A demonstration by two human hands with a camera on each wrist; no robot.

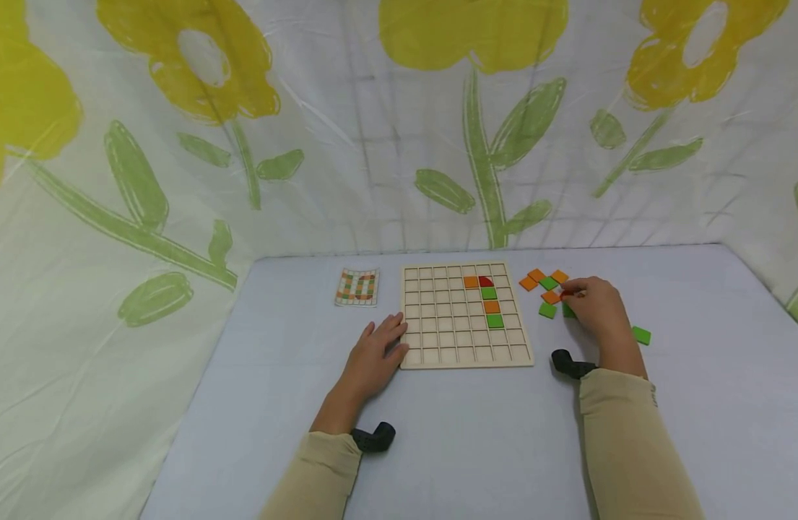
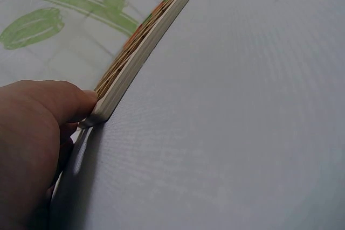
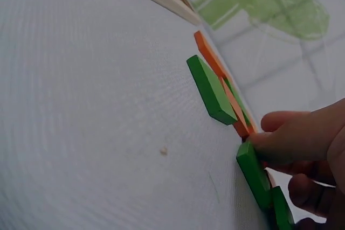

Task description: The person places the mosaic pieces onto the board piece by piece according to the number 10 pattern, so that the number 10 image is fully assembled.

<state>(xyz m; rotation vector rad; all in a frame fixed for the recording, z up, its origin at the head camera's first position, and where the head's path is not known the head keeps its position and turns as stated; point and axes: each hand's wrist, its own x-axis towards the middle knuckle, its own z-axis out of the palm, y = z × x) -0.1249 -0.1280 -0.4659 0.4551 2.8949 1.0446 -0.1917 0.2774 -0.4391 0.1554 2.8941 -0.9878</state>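
right grip (image 1: 593,307) — among loose tiles (image 1: 549,283)

Beneath the left hand (image 1: 375,355) and right hand (image 1: 597,309) lies a pale table (image 1: 476,440); beyond them hangs a flowered white curtain (image 1: 347,209).

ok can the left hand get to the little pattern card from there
Likely yes: the left hand touches the wooden grid board, and nothing shows between that hand and the pattern card.
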